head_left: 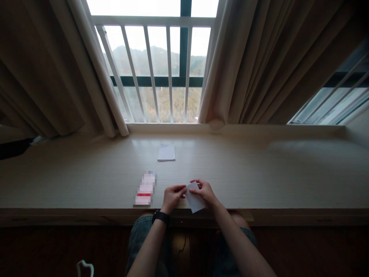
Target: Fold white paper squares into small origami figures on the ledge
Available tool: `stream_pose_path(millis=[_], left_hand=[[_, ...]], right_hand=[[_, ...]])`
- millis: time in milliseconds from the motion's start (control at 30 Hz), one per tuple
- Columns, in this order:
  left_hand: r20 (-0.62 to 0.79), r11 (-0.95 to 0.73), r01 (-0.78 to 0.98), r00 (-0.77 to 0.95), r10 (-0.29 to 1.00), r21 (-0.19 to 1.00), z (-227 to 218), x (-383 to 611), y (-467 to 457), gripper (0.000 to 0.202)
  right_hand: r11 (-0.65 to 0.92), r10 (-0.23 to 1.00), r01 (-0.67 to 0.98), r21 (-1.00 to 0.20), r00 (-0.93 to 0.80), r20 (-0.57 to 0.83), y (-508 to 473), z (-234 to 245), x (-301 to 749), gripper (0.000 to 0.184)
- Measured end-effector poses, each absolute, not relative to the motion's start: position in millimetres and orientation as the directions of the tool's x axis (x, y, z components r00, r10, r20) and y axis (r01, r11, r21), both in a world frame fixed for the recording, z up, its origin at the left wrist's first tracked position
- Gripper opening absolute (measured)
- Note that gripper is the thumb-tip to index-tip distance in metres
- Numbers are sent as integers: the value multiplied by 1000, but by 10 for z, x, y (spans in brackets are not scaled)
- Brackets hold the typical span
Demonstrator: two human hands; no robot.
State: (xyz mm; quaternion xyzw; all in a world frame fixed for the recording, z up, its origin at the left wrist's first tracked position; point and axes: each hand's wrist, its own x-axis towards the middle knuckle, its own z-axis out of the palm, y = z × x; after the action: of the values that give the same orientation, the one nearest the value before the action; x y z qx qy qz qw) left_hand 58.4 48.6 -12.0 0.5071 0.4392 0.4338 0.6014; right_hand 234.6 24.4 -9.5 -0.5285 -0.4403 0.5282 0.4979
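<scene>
A small white piece of paper [196, 202] is held at a tilt over the front edge of the desk. My right hand [206, 191] grips it from the right, thumb on its face and fingers behind. On the other side, my left hand [172, 197] has its fingers closed in a pinch at the paper's upper left edge. A black band circles my left wrist. Farther back lies a small stack of white paper [166, 153], its top piece slightly askew. Left of my left hand is a flat, blurred pink and white object with a red stripe [145, 189].
The pale desk [245, 169] runs wide below a barred window [155, 73]. Brown curtains [253, 61] hang on both sides. A dark object [15, 148] lies at the far left. My legs [141, 234] are under the desk's front edge.
</scene>
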Motion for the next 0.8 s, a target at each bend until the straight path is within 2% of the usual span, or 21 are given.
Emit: stream_pose_path(millis=[167,300,400,800], left_hand=[[-88,111,-90,227,970,990,-111,585,486,38],[-87,110,-112,197,977,988,-114,575,494,38],[-94,120,-128,193,977,984,-136,560,507,38],[-136,160,-127,174,975,979,-80,543,501,39]], right_hand=[[-119,991,-69,-990,53,-123,238,-64,2335,58],[-121,987,-62,-991,97,-126,257,-92,2332,50],[-147,979,-46,-988,137,-152,275,-127,2341,51],[-182,969,-175,-968,138,-207,243,-61,2349,45]])
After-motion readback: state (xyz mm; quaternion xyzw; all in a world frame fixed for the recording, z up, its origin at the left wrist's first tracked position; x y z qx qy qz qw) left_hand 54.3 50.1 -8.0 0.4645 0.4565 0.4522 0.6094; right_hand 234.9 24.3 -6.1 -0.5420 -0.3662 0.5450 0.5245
